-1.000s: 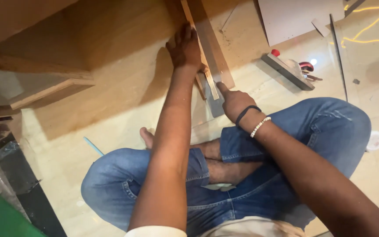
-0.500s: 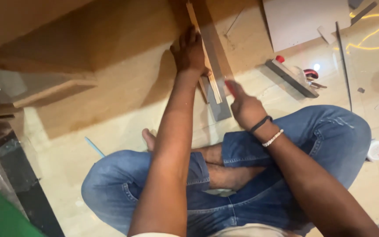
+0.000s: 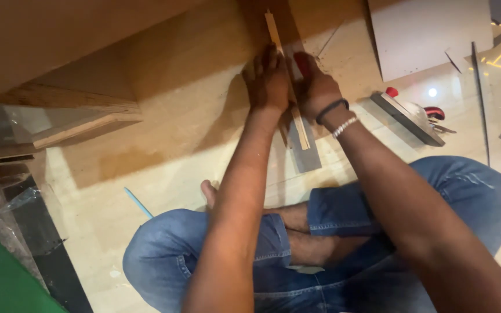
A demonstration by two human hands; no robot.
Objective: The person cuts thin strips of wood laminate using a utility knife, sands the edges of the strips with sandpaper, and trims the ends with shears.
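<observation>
A thin wooden strip point(image 3: 290, 87) lies on a big wooden board point(image 3: 204, 87) on the floor, running away from the person. Beside and under it is a flat grey metal ruler point(image 3: 305, 153), whose near end sticks out past the board's edge. The left hand point(image 3: 268, 81) presses down flat on the left side of the strip, with the fingers spread and pointing away. The right hand point(image 3: 315, 86) presses down on the right side, just beside the left hand. Both hands lie on top of the strip and ruler and push down; they are not wrapped around anything. The right wrist has a black band point(image 3: 331, 109) and a beaded bracelet point(image 3: 344, 126). The person sits cross-legged in blue jeans point(image 3: 465, 197), with one bare foot point(image 3: 209, 192) showing. To the right, on the floor, lies a tool with red parts point(image 3: 416, 113). A white sheet point(image 3: 430, 35) lies farther away. A thin blue stick point(image 3: 138, 203) lies on the floor near the left knee. Some planks point(image 3: 82, 128) are stacked on the left.
</observation>
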